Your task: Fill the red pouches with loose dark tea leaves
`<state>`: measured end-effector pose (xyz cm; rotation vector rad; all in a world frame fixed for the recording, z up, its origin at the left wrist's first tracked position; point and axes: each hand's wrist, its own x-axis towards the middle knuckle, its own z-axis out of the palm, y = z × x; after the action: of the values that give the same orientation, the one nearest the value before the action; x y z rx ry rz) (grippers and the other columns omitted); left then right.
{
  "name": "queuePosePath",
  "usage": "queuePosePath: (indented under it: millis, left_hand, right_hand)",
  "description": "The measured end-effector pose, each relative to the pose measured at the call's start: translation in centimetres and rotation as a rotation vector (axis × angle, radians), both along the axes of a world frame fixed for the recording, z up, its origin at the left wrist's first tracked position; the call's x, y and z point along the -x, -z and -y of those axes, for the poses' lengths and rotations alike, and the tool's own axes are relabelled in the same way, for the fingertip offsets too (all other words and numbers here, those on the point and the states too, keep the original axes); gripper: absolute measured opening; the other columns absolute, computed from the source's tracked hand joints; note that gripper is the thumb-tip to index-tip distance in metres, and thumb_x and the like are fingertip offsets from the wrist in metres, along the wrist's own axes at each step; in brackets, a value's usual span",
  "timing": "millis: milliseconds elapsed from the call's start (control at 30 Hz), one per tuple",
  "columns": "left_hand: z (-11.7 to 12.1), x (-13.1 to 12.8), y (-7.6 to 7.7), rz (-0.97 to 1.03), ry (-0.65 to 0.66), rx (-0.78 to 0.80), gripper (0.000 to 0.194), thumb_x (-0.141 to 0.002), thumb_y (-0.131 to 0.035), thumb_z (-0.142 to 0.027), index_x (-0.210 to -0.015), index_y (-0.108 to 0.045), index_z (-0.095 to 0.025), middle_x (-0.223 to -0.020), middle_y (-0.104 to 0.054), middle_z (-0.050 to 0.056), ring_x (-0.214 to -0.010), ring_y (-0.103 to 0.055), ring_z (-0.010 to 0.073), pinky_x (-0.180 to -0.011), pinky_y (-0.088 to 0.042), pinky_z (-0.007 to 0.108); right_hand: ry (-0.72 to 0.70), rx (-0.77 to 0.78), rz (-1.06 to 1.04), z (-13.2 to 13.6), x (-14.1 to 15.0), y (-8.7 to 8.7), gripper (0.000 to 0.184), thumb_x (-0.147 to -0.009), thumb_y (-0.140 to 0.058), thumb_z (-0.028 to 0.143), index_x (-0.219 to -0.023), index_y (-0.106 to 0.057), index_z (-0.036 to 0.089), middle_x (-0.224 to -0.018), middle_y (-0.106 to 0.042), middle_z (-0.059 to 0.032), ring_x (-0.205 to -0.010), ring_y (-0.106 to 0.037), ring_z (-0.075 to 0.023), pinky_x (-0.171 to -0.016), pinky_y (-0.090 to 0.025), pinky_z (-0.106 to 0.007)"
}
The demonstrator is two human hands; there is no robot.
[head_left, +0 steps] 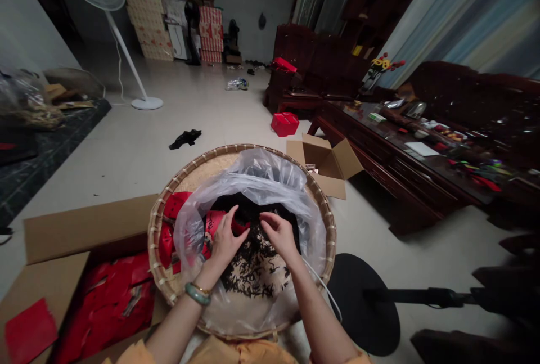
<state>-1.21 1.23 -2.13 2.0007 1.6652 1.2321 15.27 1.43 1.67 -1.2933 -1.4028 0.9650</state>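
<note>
A clear plastic bag (314, 234) lies spread open inside a round woven bamboo basket (331, 212). Dark, thin, twisted pieces that look like dried tea leaves (253, 274) are heaped and scattered within the bag. My left hand (225, 243), with bracelets at the wrist, curves round a red packet (214, 220) with dark markings; red shows between thumb and fingers. Over the dark leaves, my right hand (280, 234) has its fingertips drawn towards the thumb. Whatever is between them is too small to make out. More red packets (166, 240) lie at the basket's left side.
An open carton (90, 223) full of red packets stands at lower left. Another open carton (323, 164) and a red box (284, 124) are beyond the basket. A black round base (365, 302) sits close on the right, near a dark wooden table (405, 156).
</note>
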Motion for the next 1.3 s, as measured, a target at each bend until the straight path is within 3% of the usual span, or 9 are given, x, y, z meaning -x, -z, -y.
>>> queuePosePath:
  millis: [167,267,467,633,700,833,967,1067,1300]
  left_hand:
    - [0.6,-0.3,0.0,-0.124,0.043,-0.039,0.072,-0.075,-0.063,-0.022,-0.137,-0.028,-0.022,-0.117,-0.052,0.012,-0.107,-0.055,0.0266,-0.084,-0.050,0.039]
    - [0.8,-0.4,0.3,-0.149,0.046,-0.085,0.079,-0.074,-0.063,-0.019,-0.140,-0.019,-0.018,-0.117,-0.050,0.016,-0.109,-0.052,0.0284,-0.087,-0.048,0.041]
    - [0.5,0.3,0.3,-0.107,-0.081,-0.111,0.082,-0.074,-0.064,-0.038,-0.140,-0.020,-0.016,-0.117,-0.049,0.017,-0.106,-0.054,0.0291,-0.086,-0.047,0.044]
    - [0.7,0.0,-0.1,-0.098,-0.035,-0.099,0.086,-0.072,-0.066,-0.035,-0.141,-0.017,-0.015,-0.123,-0.050,0.017,-0.110,-0.050,0.0296,-0.092,-0.044,0.044]
    - [0.8,-0.2,-0.5,-0.071,-0.007,-0.033,0.086,-0.071,-0.067,-0.029,-0.141,-0.020,-0.015,-0.116,-0.056,0.015,-0.104,-0.053,0.0281,-0.089,-0.045,0.043]
    - [0.5,-0.1,-1.4,0.031,0.048,0.195,0.072,-0.063,-0.073,-0.032,-0.128,-0.046,-0.017,-0.097,-0.063,0.010,-0.093,-0.058,0.0271,-0.082,-0.049,0.042]
    - [0.1,0.7,-2.3,0.442,0.366,0.607,0.042,-0.072,-0.064,-0.041,-0.105,-0.061,-0.015,-0.096,-0.068,0.009,-0.090,-0.063,0.0239,-0.080,-0.051,0.039]
    - [0.2,0.8,-2.7,0.743,0.505,0.863,0.044,-0.075,-0.061,-0.043,-0.106,-0.058,-0.012,-0.093,-0.069,0.009,-0.083,-0.067,0.0226,-0.073,-0.053,0.036]
    - [0.8,0.0,-1.8,0.741,0.456,0.850,0.060,-0.058,-0.076,-0.031,-0.111,-0.054,-0.014,-0.097,-0.070,0.008,-0.086,-0.066,0.0219,-0.077,-0.052,0.036]
  right_hand:
    - [-0.029,-0.093,0.196,0.6,1.2,-0.3,0.029,-0.078,-0.060,0.030,-0.105,-0.065,0.021,-0.095,-0.068,-0.0062,-0.081,-0.064,-0.0180,-0.070,-0.051,-0.029]
    - [-0.006,-0.155,0.268,0.6,1.8,-1.4,0.016,-0.078,-0.057,0.024,-0.088,-0.069,0.020,-0.081,-0.068,-0.0043,-0.072,-0.062,-0.0162,-0.066,-0.049,-0.027]
    - [0.072,-0.218,0.202,0.8,0.6,-2.2,0.016,-0.081,-0.053,0.024,-0.080,-0.068,0.021,-0.077,-0.066,-0.0036,-0.068,-0.060,-0.0148,-0.060,-0.048,-0.025]
    - [-0.005,-0.252,0.321,1.4,0.7,-2.2,0.028,-0.074,-0.064,0.028,-0.101,-0.065,0.021,-0.095,-0.065,-0.0072,-0.088,-0.059,-0.0198,-0.076,-0.049,-0.031]
    - [-0.090,-0.227,0.332,1.5,1.3,-1.9,0.044,-0.069,-0.069,0.027,-0.111,-0.061,0.020,-0.100,-0.063,-0.0086,-0.089,-0.059,-0.0205,-0.077,-0.049,-0.032]
    - [-0.060,-0.069,0.224,0.7,1.6,-0.4,0.019,-0.073,-0.060,0.024,-0.089,-0.068,0.018,-0.083,-0.067,-0.0063,-0.072,-0.062,-0.0177,-0.067,-0.050,-0.029]
    - [-0.063,0.147,-0.061,-0.6,0.6,0.5,0.019,-0.070,-0.061,0.031,-0.081,-0.067,0.017,-0.064,-0.065,-0.0007,-0.053,-0.057,-0.0130,-0.050,-0.048,-0.024]
    - [-0.096,0.200,-0.194,-0.9,0.1,0.4,0.022,-0.067,-0.062,0.032,-0.082,-0.066,0.017,-0.054,-0.058,0.0041,-0.042,-0.049,-0.0085,-0.041,-0.042,-0.020]
    - [-0.079,0.189,-0.193,-0.4,0.3,0.2,0.022,-0.070,-0.061,0.035,-0.083,-0.067,0.018,-0.065,-0.064,0.0009,-0.050,-0.054,-0.0110,-0.046,-0.047,-0.022]
